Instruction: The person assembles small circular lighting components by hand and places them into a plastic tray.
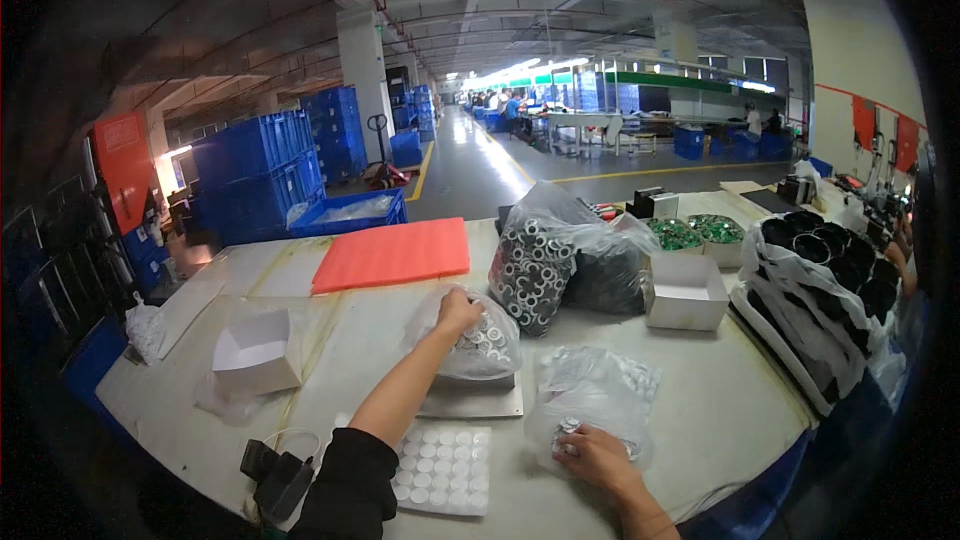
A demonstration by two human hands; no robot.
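My left hand (462, 311) reaches over a clear plastic bag (428, 325) of small white ring-shaped parts (486, 339), its fingers curled down at the bag's mouth. What they pinch, if anything, is hidden. That bag rests on a low, flat-topped box with a pale metal plate (505, 402) under it. My right hand (600, 458) is at a second clear bag (590, 390) lying on the table, closed on a few small grey-white parts (569, 428). Just left of it lies a sheet of round white stickers (443, 470).
Behind my hands stand a bag of grey rings (530, 275), a white open box (688, 292) and green circuit boards (675, 233). Red foam sheets (395, 252) and another white box (257, 352) lie left. Black cylindrical parts (825, 250) fill a bag at right. A black adapter (280, 480) sits near my left forearm.
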